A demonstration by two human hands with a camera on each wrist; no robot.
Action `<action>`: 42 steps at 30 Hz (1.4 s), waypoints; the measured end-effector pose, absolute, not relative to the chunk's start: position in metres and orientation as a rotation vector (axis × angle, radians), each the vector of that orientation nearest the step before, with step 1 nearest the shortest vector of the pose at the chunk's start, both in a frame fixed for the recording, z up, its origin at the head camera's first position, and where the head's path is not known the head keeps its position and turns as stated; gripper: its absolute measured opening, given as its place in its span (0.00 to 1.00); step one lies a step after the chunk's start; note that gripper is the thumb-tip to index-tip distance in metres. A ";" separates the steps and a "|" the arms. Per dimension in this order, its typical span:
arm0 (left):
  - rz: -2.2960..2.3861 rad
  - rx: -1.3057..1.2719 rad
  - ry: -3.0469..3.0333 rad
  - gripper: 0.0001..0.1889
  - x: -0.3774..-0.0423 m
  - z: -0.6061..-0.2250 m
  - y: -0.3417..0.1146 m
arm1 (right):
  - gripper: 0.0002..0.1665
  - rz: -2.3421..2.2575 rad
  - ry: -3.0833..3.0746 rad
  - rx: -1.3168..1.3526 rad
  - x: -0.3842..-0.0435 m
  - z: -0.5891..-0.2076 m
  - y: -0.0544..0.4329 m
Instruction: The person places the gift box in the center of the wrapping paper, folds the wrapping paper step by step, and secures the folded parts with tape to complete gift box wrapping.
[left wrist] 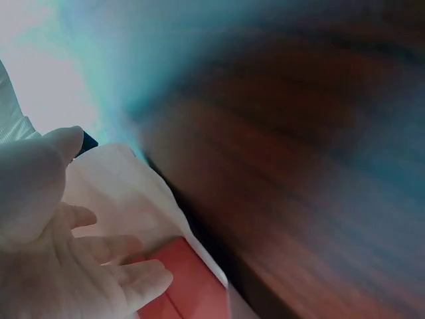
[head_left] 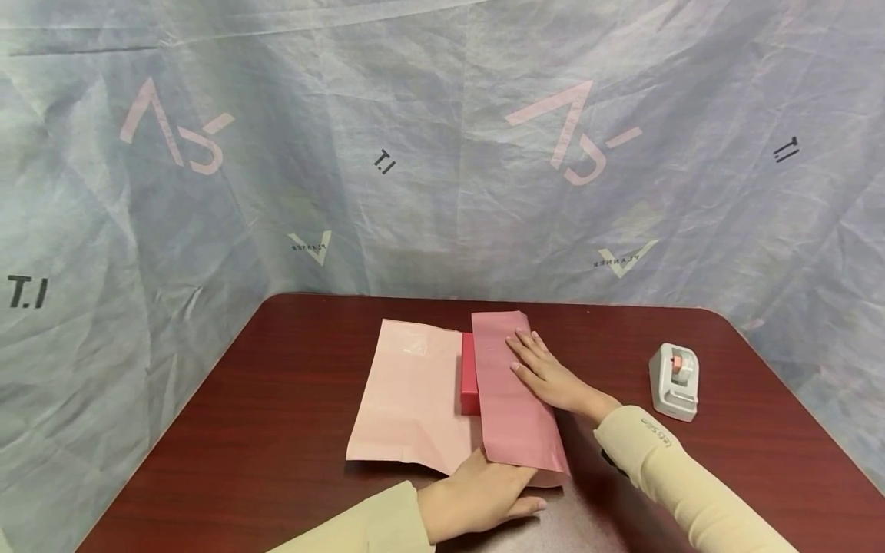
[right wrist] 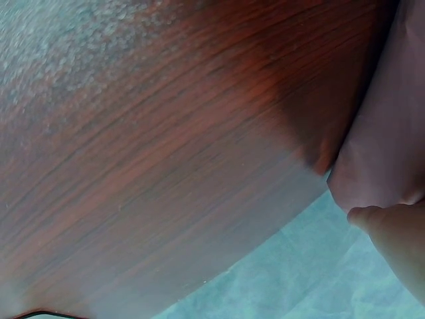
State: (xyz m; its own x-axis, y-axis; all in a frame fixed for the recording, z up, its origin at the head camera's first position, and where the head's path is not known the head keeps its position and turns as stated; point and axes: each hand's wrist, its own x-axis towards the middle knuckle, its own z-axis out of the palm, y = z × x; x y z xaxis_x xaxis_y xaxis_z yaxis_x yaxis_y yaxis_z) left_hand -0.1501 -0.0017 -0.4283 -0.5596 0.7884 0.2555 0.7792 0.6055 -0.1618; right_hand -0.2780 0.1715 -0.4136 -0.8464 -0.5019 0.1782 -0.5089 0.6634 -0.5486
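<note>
A red box (head_left: 469, 376) lies on a sheet of pink wrapping paper (head_left: 415, 392), whose paler inner side faces up on the left. The sheet's right part is folded over the box as a darker pink flap (head_left: 512, 415). My right hand (head_left: 549, 376) rests on the flap's right side with its fingers spread. At the flap's near end, my left hand (head_left: 480, 491) reaches in beneath the paper, so several fingertips are hidden in the head view. In the left wrist view, its fingers extend loosely beside the red box (left wrist: 192, 286), one fingertip overlapping it.
A white tape dispenser (head_left: 674, 382) stands on the dark red wooden table (head_left: 276, 399), right of the right hand. Grey printed sheeting (head_left: 442, 192) hangs behind the table's far edge and along both sides.
</note>
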 end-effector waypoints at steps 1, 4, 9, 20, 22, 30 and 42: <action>0.049 -1.283 -2.535 0.24 -0.150 -0.429 -0.001 | 0.32 0.944 -2.856 0.864 -0.278 -0.414 0.172; 0.024 -1.330 -2.575 0.22 -0.150 -0.429 0.000 | 0.32 0.941 -2.856 0.856 -0.278 -0.414 0.173; 0.012 -1.439 -2.541 0.23 -0.149 -0.427 -0.003 | 0.32 0.957 -2.848 0.867 -0.277 -0.415 0.172; 0.042 -1.528 -2.403 0.19 -0.137 -0.406 -0.025 | 0.31 0.921 -2.840 0.862 -0.276 -0.414 0.170; 0.047 -1.553 -2.393 0.17 -0.135 -0.403 -0.031 | 0.31 0.908 -2.837 0.858 -0.276 -0.413 0.170; -0.164 -1.702 -2.293 0.16 -0.132 -0.388 -0.057 | 0.31 0.895 -2.852 0.843 -0.275 -0.410 0.167; -0.530 -1.377 -2.323 0.11 -0.158 -0.363 -0.099 | 0.31 0.888 -2.852 0.852 -0.278 -0.410 0.165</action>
